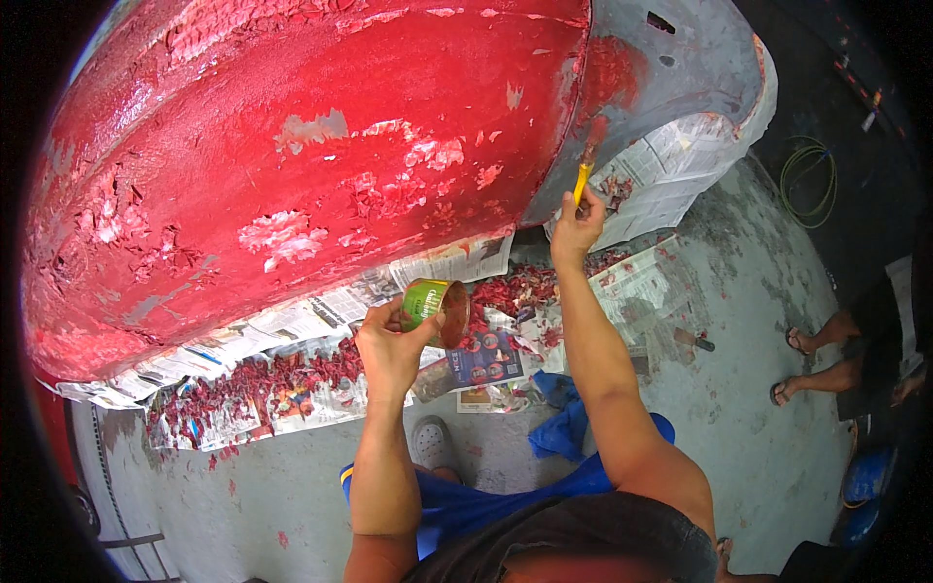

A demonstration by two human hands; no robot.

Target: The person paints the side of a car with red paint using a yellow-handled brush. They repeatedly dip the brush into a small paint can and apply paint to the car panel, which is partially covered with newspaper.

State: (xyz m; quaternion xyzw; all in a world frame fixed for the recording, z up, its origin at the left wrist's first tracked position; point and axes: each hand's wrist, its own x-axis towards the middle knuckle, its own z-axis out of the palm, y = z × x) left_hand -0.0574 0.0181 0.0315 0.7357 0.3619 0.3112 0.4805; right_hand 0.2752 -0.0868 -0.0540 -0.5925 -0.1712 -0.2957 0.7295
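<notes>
My right hand (577, 233) grips the yellow handle of a paintbrush (583, 181), its bristles against the grey panel (632, 87) at the upper right. A wet red smear covers part of that panel around and above the brush. My left hand (392, 345) is closed round a tin can (428, 301) with a green label, tilted so its open mouth faces right; reddish liquid shows inside. Across the upper left spreads a red car body panel (408, 107), its paint wrinkled, blistered and flaking, with pale bare patches.
Newspaper sheets (311, 306) line the panel's lower edge and the floor, strewn with red paint flakes (282, 384). A scraper (694, 339) and a blue cloth (561, 428) lie on the floor. At the right are another person's sandalled feet (802, 340) and a coiled hose (809, 185).
</notes>
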